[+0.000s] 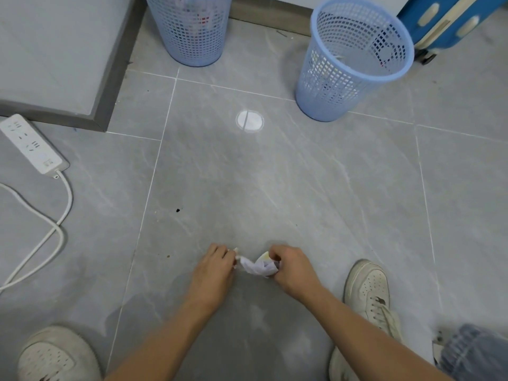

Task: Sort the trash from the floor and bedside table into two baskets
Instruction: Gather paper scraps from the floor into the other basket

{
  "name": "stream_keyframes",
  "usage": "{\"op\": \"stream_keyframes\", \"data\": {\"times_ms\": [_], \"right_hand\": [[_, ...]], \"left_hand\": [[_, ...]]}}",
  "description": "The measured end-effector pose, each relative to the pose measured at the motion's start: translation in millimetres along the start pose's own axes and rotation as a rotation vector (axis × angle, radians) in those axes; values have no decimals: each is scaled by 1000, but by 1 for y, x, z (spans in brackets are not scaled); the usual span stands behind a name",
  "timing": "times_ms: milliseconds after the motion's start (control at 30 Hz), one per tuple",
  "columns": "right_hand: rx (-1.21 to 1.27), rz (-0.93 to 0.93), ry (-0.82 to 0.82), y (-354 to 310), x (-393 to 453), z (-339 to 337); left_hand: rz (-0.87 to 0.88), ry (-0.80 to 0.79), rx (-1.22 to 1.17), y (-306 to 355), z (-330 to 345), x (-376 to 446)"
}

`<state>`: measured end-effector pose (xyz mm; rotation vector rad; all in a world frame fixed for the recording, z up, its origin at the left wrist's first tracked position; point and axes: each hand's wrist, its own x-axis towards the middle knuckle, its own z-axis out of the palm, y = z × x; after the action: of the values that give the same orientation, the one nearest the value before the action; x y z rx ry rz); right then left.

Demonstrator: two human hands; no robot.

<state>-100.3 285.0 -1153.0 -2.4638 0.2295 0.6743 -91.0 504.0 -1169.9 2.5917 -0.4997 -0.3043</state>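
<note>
A crumpled white piece of paper trash (257,266) lies low over the grey tiled floor between both hands. My left hand (215,266) pinches its left end with the fingertips. My right hand (291,266) is closed around its right side. Two light blue mesh baskets stand far ahead: the left basket (192,28) holds some trash showing through the mesh, and the right basket (351,61) has its rim tilted toward me with a few items inside.
A white power strip (33,144) with its cable (49,229) lies at the left, by a grey furniture base (110,78). A blue suitcase (450,20) stands at the top right. My white shoes (369,292) sit beside my arms. A round white floor cap (249,121) lies before the baskets.
</note>
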Motion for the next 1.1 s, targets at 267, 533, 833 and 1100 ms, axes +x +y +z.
{"op": "stream_keyframes", "data": {"times_ms": [267, 533, 833, 1100], "right_hand": [[217, 74, 119, 13, 3, -33], [525, -14, 493, -49, 29, -179], [476, -94, 905, -77, 148, -399], [127, 157, 486, -69, 208, -430]], "left_hand": [[-237, 165, -388, 18, -40, 16], [-112, 348, -643, 109, -154, 100], [134, 544, -654, 207, -258, 331], [-10, 125, -420, 188, -254, 387]]}}
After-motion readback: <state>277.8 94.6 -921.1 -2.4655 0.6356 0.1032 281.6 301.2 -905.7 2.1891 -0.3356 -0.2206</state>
